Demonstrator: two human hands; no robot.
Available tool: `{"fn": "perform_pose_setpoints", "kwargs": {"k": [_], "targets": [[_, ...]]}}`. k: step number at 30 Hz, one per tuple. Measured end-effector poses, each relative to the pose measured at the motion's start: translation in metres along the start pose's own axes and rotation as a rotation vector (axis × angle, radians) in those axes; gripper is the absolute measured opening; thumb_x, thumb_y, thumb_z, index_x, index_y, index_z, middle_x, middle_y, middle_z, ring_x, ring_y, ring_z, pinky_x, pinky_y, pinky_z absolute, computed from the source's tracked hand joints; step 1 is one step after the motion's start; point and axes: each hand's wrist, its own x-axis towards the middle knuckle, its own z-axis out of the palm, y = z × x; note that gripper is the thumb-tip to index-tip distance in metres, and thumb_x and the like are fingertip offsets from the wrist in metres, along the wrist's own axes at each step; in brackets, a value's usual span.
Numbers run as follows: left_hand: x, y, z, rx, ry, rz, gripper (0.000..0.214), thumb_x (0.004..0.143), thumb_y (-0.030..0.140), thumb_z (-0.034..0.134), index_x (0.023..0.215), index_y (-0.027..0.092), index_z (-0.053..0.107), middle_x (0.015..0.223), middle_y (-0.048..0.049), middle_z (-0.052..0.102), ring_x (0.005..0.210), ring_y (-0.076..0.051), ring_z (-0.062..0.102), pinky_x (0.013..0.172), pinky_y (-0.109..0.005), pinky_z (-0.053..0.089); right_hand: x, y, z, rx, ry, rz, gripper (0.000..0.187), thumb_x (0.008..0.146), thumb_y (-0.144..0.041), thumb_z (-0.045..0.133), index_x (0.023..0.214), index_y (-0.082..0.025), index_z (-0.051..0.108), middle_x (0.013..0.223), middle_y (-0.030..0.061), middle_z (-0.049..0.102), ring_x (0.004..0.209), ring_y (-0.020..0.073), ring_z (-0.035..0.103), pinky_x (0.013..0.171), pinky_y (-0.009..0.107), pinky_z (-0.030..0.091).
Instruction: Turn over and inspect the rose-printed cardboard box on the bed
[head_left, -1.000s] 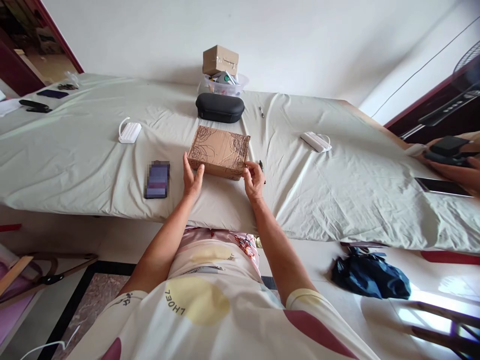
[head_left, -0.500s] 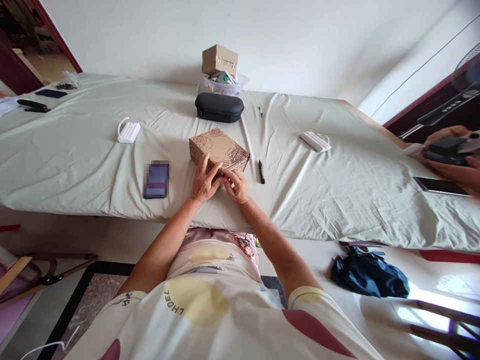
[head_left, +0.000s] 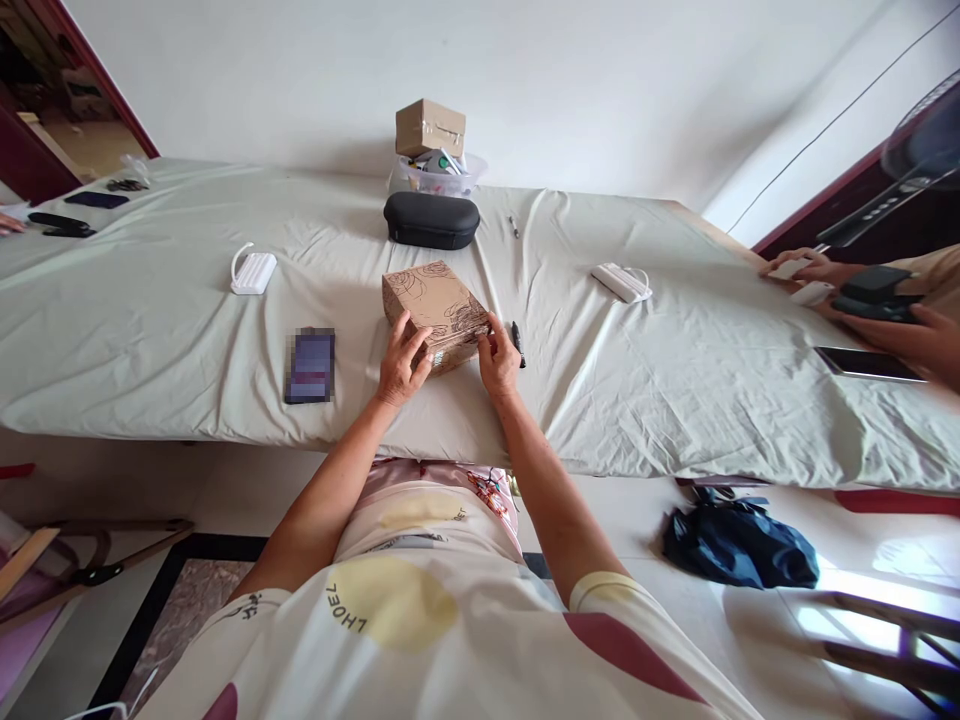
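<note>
A brown cardboard box with printed swirls lies on the sheet-covered table, straight in front of me. My left hand grips its near left corner, fingers curled over the top edge. My right hand holds the near right corner, fingers bent against the side. A black marker lies just right of my right hand. A dark phone rests on the sheet to the left of my left hand.
Behind the box sit a black zip case, a clear tub of items and a taped carton. White pouches lie left and right. Another person's hands hold dark devices at far right.
The box has been turned and set flat, its short end now toward me. Both hands came together at its front, then spread to the two near corners.
</note>
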Motion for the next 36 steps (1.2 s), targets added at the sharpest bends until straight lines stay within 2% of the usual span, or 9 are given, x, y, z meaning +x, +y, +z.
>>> {"fn": "perform_pose_setpoints", "kwargs": {"k": [4, 9, 12, 20, 24, 27, 31, 33, 36], "targets": [[0.000, -0.002, 0.000, -0.025, 0.045, -0.030, 0.052, 0.105, 0.052, 0.045, 0.140, 0.019, 0.063, 0.165, -0.0183, 0.041, 0.154, -0.032, 0.042, 0.128, -0.049, 0.035, 0.001, 0.001, 0.001, -0.016, -0.033, 0.059, 0.060, 0.101, -0.043, 0.051, 0.156, -0.019, 0.050, 0.079, -0.0019, 0.069, 0.067, 0.0148, 0.061, 0.081, 0.034, 0.057], [-0.001, -0.003, 0.000, -0.043, 0.062, -0.127, 0.053, 0.104, 0.053, 0.046, 0.144, 0.020, 0.061, 0.160, -0.0181, 0.047, 0.151, -0.030, 0.047, 0.127, -0.046, 0.037, 0.002, 0.002, 0.001, -0.059, -0.175, 0.122, 0.053, 0.099, -0.044, 0.054, 0.144, -0.017, 0.061, 0.078, 0.0013, 0.071, 0.071, 0.0199, 0.065, 0.079, 0.035, 0.056], [-0.001, -0.003, 0.001, -0.033, 0.059, -0.178, 0.054, 0.103, 0.056, 0.050, 0.143, 0.022, 0.061, 0.159, -0.0165, 0.048, 0.150, -0.030, 0.047, 0.127, -0.046, 0.038, 0.002, -0.001, -0.001, -0.106, -0.269, 0.140, 0.050, 0.099, -0.040, 0.055, 0.142, -0.017, 0.061, 0.077, 0.0017, 0.071, 0.072, 0.0210, 0.066, 0.077, 0.035, 0.054], [-0.001, -0.010, -0.003, -0.080, 0.135, -0.187, 0.061, 0.105, 0.062, 0.040, 0.143, 0.019, 0.058, 0.152, -0.0187, 0.054, 0.146, -0.030, 0.050, 0.127, -0.048, 0.036, 0.001, -0.007, 0.000, -0.215, -0.368, 0.198, 0.044, 0.097, -0.034, 0.057, 0.138, -0.020, 0.065, 0.088, 0.0044, 0.077, 0.084, 0.0235, 0.070, 0.081, 0.033, 0.052], [0.000, -0.015, -0.006, -0.133, 0.148, -0.226, 0.064, 0.103, 0.067, 0.041, 0.145, 0.021, 0.056, 0.152, -0.0178, 0.056, 0.146, -0.030, 0.051, 0.127, -0.048, 0.037, 0.000, -0.005, 0.001, -0.154, -0.339, 0.196, 0.048, 0.098, -0.038, 0.056, 0.142, -0.020, 0.062, 0.090, 0.0051, 0.079, 0.089, 0.0253, 0.072, 0.085, 0.036, 0.055], [-0.001, -0.015, -0.005, -0.226, 0.149, -0.269, 0.065, 0.101, 0.069, 0.045, 0.145, 0.022, 0.055, 0.150, -0.0170, 0.058, 0.143, -0.030, 0.055, 0.123, -0.048, 0.044, -0.001, -0.003, 0.001, -0.036, -0.289, 0.199, 0.051, 0.099, -0.040, 0.054, 0.145, -0.019, 0.060, 0.094, 0.0059, 0.079, 0.083, 0.0232, 0.073, 0.086, 0.038, 0.057], [-0.004, -0.014, 0.001, -0.387, 0.084, -0.435, 0.069, 0.095, 0.073, 0.055, 0.143, 0.023, 0.052, 0.134, -0.0142, 0.068, 0.112, -0.026, 0.074, 0.092, -0.040, 0.065, 0.000, 0.001, 0.003, 0.216, -0.163, 0.197, 0.058, 0.100, -0.052, 0.054, 0.148, -0.020, 0.054, 0.096, 0.0039, 0.075, 0.068, 0.0160, 0.069, 0.076, 0.033, 0.059], [-0.005, -0.014, 0.004, -0.395, 0.063, -0.491, 0.069, 0.091, 0.074, 0.061, 0.136, 0.022, 0.056, 0.125, -0.0127, 0.072, 0.102, -0.024, 0.076, 0.083, -0.037, 0.067, 0.002, 0.003, 0.005, 0.313, -0.089, 0.175, 0.061, 0.099, -0.056, 0.054, 0.150, -0.022, 0.052, 0.094, 0.0020, 0.073, 0.067, 0.0142, 0.068, 0.070, 0.030, 0.058], [-0.006, -0.015, 0.006, -0.377, 0.047, -0.538, 0.069, 0.088, 0.077, 0.063, 0.129, 0.022, 0.057, 0.119, -0.0122, 0.074, 0.099, -0.025, 0.077, 0.078, -0.037, 0.068, 0.003, 0.005, 0.006, 0.380, -0.044, 0.139, 0.060, 0.100, -0.056, 0.055, 0.151, -0.025, 0.051, 0.089, -0.0002, 0.070, 0.066, 0.0128, 0.066, 0.066, 0.028, 0.056]]}}
